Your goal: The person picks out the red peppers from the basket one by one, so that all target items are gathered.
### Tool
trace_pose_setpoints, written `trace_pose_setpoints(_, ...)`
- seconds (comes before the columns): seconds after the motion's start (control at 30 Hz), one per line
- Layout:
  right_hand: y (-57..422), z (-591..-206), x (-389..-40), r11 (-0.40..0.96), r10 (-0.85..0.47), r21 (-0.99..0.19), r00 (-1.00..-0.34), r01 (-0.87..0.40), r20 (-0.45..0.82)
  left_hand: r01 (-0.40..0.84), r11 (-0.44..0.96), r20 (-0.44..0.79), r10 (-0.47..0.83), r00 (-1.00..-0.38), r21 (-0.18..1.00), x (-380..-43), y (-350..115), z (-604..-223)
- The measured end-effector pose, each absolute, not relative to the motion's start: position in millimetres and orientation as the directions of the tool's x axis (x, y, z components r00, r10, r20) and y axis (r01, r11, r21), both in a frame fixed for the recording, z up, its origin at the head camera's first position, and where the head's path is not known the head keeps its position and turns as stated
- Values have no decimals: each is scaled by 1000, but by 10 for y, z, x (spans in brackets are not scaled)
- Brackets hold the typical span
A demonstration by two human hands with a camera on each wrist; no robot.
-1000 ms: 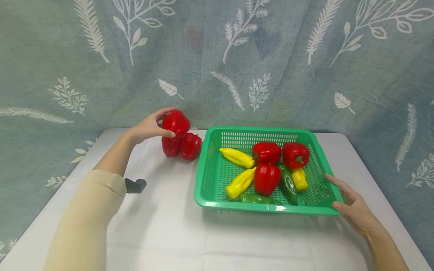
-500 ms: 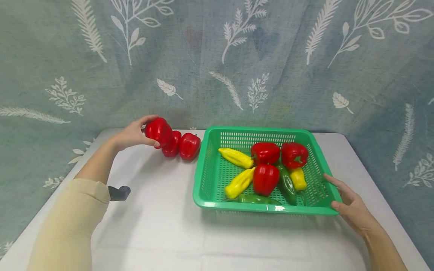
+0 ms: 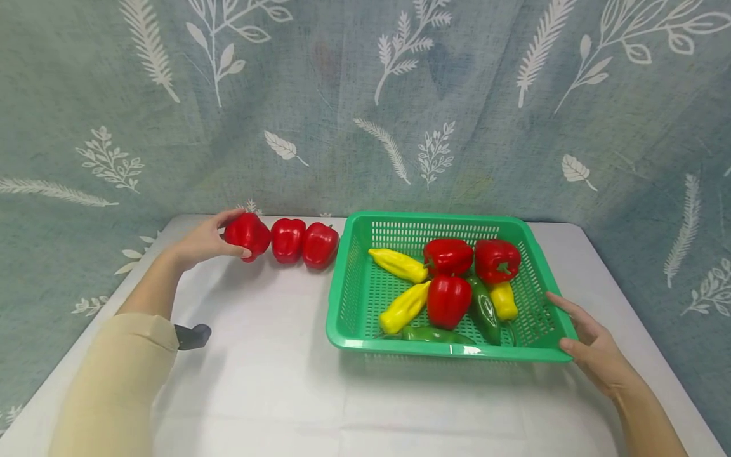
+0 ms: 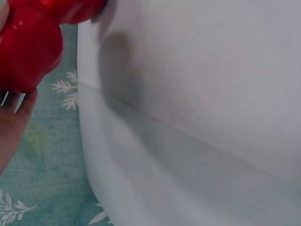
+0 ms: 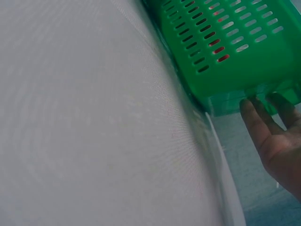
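Our left hand [image 3: 200,242]: half-open, thumb and fingers around a red bell pepper [image 3: 250,235], far left on the worktop [image 3: 268,355], beside two other red bell peppers [image 3: 287,241], likely side-gripped for upright control | our right hand [image 3: 596,355]: loosely closed on the green plastic basket [image 3: 388,346] at its near right corner, presumably to steady it

Blue-green cloth backdrop [image 3: 320,76], white leaf prints [image 3: 280,145] — white-topped table [image 3: 274,355] below
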State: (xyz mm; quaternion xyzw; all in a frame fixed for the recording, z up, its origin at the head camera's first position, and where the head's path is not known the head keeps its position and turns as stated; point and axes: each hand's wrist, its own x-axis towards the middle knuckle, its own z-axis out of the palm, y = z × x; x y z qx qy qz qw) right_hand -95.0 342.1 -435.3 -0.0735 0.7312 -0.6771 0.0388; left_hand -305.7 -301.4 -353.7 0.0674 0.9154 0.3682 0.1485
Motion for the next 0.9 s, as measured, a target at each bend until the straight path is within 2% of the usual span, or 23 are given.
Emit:
trace_pose_setpoints(0.37,3410,-4367,-945,104,-140,-994,-990,-26,12,25,774,-245,231,-942,633,-3091,-3061,-3818)
trace_pose_setpoints(0.9,3427,-4365,-955,84,-143,-996,-989,-40,27,49,800,-202,210,-956,598,-3181,-2993,-3908)
